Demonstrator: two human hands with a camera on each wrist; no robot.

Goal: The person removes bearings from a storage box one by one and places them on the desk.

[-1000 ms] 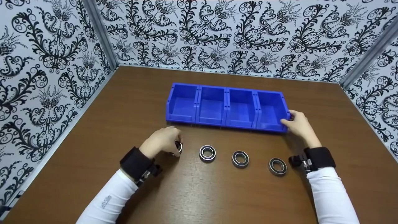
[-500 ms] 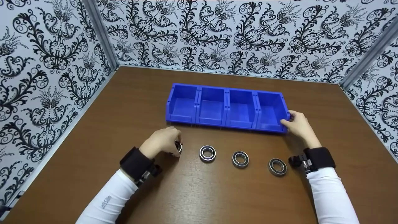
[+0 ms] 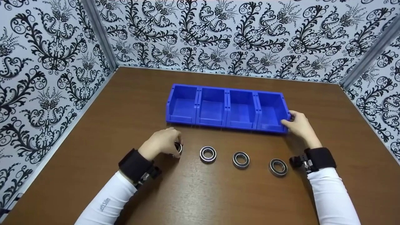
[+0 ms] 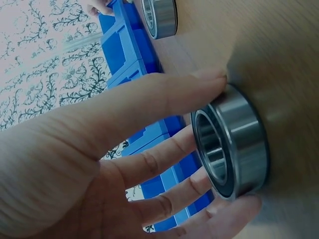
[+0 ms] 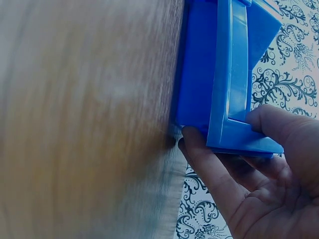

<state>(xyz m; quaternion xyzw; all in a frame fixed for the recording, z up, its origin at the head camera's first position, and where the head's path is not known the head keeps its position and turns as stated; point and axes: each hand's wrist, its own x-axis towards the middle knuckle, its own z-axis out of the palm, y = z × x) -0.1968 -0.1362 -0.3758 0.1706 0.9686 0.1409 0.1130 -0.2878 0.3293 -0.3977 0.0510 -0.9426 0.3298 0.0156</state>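
My left hand (image 3: 163,142) holds a steel ball bearing (image 4: 246,142) at the table, left of the row. In the left wrist view, the thumb lies on one side of its rim and the fingers on the other. My right hand (image 3: 299,125) grips the right end of a blue bin row (image 3: 212,123). Its thumb hooks over the side wall of the end bin (image 5: 239,99), with the fingers outside and below. Three more bearings lie flat on the table: one near the left hand (image 3: 208,154), a middle bearing (image 3: 241,160) and a right bearing (image 3: 278,167).
The four-sided pattern of walls is partly seen: a patterned back wall (image 3: 215,37) and a left wall (image 3: 50,72) edge the brown wooden table (image 3: 200,197). All the bins' open fronts face me, and nothing shows inside them.
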